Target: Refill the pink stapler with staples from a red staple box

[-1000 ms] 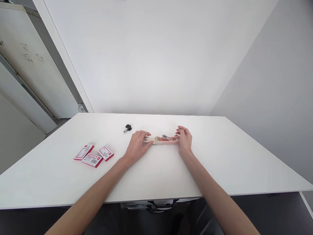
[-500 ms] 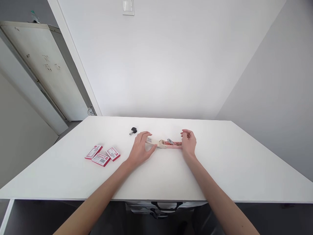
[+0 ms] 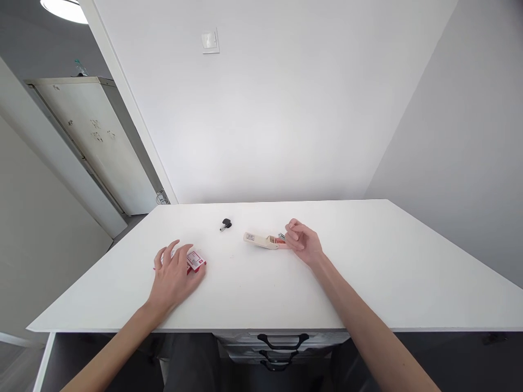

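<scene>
An opened beige and pink stapler (image 3: pixel 262 240) lies flat near the middle of the white table (image 3: pixel 368 272). My right hand (image 3: pixel 303 243) rests at its right end, fingers curled over the pink part. My left hand (image 3: pixel 175 274) lies over the red and white staple boxes (image 3: pixel 195 261) at the left, fingers spread on top of them; most of the boxes are hidden under it.
A small black and silver staple remover (image 3: pixel 225 224) sits behind the stapler. Drawers with black handles (image 3: pixel 281 343) are below the table's front edge. A white wall stands behind the table, a cabinet at the far left.
My left hand left the stapler's left end and moved left onto the staple boxes. My right hand shifted slightly left along the stapler. The camera tilted up.
</scene>
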{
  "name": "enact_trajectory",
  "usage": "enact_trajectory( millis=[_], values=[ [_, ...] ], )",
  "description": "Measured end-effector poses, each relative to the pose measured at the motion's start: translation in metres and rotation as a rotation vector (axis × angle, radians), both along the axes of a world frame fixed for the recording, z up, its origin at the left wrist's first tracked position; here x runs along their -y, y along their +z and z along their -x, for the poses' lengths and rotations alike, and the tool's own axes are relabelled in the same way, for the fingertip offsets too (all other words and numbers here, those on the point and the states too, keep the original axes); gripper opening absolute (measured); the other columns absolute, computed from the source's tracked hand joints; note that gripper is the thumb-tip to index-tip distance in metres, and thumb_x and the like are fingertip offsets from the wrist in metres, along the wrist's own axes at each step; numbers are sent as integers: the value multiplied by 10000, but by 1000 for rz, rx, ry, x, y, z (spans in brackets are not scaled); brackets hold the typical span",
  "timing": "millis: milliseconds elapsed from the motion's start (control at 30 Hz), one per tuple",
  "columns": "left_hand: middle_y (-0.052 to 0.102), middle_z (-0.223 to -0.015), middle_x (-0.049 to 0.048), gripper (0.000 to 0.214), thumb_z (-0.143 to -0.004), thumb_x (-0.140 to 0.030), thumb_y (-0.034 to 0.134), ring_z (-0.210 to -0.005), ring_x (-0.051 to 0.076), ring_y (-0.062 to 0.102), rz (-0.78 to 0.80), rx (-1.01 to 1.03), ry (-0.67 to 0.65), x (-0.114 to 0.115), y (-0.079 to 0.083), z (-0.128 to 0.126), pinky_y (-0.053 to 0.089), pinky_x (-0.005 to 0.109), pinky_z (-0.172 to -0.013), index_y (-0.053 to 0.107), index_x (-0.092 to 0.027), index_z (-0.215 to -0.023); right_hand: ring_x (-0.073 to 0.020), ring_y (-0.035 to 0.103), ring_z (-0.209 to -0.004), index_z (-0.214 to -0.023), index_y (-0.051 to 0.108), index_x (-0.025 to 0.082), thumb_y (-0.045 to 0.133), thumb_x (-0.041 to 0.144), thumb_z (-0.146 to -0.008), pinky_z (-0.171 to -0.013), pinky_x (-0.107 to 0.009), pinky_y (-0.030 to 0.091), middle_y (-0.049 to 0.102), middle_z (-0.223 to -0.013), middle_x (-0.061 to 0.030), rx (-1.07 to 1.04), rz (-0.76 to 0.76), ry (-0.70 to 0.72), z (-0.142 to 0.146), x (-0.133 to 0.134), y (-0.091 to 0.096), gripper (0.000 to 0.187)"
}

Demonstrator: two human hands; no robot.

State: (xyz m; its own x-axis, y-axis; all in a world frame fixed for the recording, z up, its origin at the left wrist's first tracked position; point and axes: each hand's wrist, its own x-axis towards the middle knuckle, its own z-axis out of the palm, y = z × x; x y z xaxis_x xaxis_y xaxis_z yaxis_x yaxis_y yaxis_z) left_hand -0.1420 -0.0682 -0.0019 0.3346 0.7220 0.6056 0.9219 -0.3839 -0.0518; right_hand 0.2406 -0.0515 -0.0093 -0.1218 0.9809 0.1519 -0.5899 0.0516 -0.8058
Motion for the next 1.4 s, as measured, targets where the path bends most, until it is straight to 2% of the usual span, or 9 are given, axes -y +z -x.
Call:
enact_trajectory(
  millis=[100,233,433,567,700,833,1067,1200,1400],
  values=[
    [719,-1126,179,436,-914,-466,598,-1392,433,468,14,-16,-3,3,-2,6,254,655,-1172,598,-168,-1232,-46,209,-416,-795,624,205,702,253,-795,-458,-254,164,427,-560,85,90,-5,186,6,2,-2,92],
    [688,-1196,165,453,-914,-509,645,-1352,406,505,53,34,-67,6,-3,-3,359,610,-1124,594,-208,-1248,-45,224,-436,-849,650,204,744,281,-815,-472,-259,151,434,-579,84,184,7,300,14,6,-1,126],
    [668,-1258,113,533,-911,-511,692,-1193,315,631,149,218,-247,-1,-5,-47,520,474,-997,519,-235,-1333,-43,317,-438,-959,659,212,778,344,-854,-470,-238,220,477,-603,89,362,-46,429,16,10,4,206],
    [669,-1272,100,586,-880,-510,744,-1178,302,660,143,325,-352,-10,-8,-78,543,463,-993,509,-247,-1348,-55,442,-416,-1071,653,205,769,414,-883,-451,-229,357,606,-666,63,470,-78,493,20,10,3,305],
    [664,-1281,100,626,-857,-495,780,-1191,297,658,172,379,-454,-16,-10,-97,553,465,-996,495,-255,-1360,-107,601,-454,-1208,608,213,713,536,-915,-419,-244,464,719,-826,-1,599,-68,481,29,12,3,449],
    [651,-1323,99,687,-823,-507,816,-1251,306,624,256,376,-553,-17,-10,-101,525,493,-1048,486,-278,-1381,-141,689,-531,-1195,627,196,663,613,-924,-455,-250,531,743,-870,-34,676,-89,439,38,16,2,499],
    [577,-1463,141,563,-952,-450,660,-1368,307,555,471,415,-674,-15,-5,-98,482,482,-1116,452,-259,-1438,-129,657,-535,-1001,654,199,616,599,-954,-540,-257,528,720,-805,-24,659,-145,496,42,16,7,405],
    [667,-1329,109,481,-943,-432,670,-1217,279,660,537,530,-590,-15,-4,-97,530,448,-1041,511,-261,-1363,-122,619,-566,-980,678,206,605,594,-961,-573,-265,513,703,-844,-24,645,-155,508,41,15,8,396],
    [718,-1048,38,388,-829,-458,805,-993,232,715,540,746,-565,-15,1,-100,563,384,-910,588,-240,-1066,-123,614,-575,-1189,688,199,626,565,-967,-600,-266,497,679,-783,-5,621,-115,441,39,12,2,432]
  ],
)
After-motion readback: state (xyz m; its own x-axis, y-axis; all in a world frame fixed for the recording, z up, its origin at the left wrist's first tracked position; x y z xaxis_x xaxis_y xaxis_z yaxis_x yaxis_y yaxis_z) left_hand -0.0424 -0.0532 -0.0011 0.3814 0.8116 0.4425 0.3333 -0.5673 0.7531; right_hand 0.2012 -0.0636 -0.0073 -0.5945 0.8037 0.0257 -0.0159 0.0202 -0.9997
